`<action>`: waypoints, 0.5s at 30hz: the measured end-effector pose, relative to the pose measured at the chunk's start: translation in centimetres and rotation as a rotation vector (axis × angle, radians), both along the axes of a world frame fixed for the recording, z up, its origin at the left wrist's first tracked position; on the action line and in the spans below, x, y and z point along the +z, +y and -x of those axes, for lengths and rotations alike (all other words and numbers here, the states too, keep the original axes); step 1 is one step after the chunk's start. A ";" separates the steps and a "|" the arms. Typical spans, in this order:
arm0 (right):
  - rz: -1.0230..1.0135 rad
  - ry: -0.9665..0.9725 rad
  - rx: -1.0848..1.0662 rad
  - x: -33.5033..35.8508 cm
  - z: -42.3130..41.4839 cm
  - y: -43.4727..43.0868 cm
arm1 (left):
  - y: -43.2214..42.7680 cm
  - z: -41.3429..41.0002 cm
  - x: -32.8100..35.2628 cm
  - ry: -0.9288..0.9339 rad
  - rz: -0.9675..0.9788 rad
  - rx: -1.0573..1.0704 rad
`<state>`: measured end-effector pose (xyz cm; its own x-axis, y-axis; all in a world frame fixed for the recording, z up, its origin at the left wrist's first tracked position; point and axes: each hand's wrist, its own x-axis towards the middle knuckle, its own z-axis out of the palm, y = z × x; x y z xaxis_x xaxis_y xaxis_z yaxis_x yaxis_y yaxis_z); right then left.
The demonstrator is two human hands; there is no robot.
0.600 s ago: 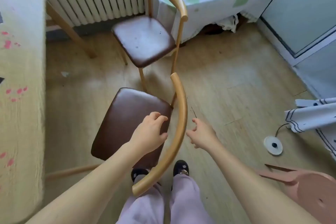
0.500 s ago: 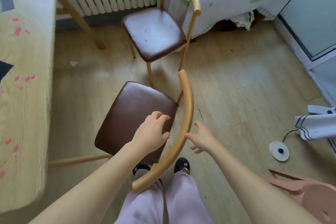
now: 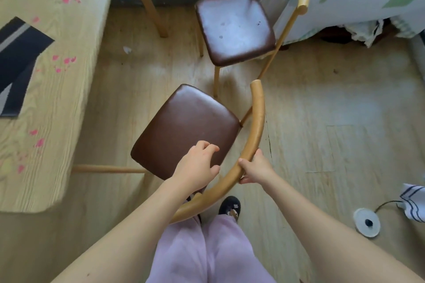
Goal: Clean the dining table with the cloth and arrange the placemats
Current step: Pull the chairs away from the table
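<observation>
Item: near chair, brown seat (image 3: 184, 126), curved backrest (image 3: 258, 117) running away from me. My right hand (image 3: 255, 169) is gripping that backrest at mid-curve. My left hand (image 3: 197, 165) is hovering loosely curled over the seat's rear edge, holding nothing. The dining table (image 3: 46, 103) is lying to my left, nearer the left hand, with a dark placemat (image 3: 16, 60) sitting askew on it.
</observation>
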<state>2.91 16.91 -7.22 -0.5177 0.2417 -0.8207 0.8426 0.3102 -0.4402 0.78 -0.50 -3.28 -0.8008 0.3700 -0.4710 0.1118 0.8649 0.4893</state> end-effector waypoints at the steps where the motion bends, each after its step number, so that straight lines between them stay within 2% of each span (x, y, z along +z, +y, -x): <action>1: -0.003 0.002 0.013 0.0 0.5 0.1 | -0.1 0.1 -0.1 -0.002 0.000 0.018; 15: -0.031 0.120 0.176 1.0 6.0 -0.9 | -0.8 1.9 -1.3 -0.062 -0.017 0.177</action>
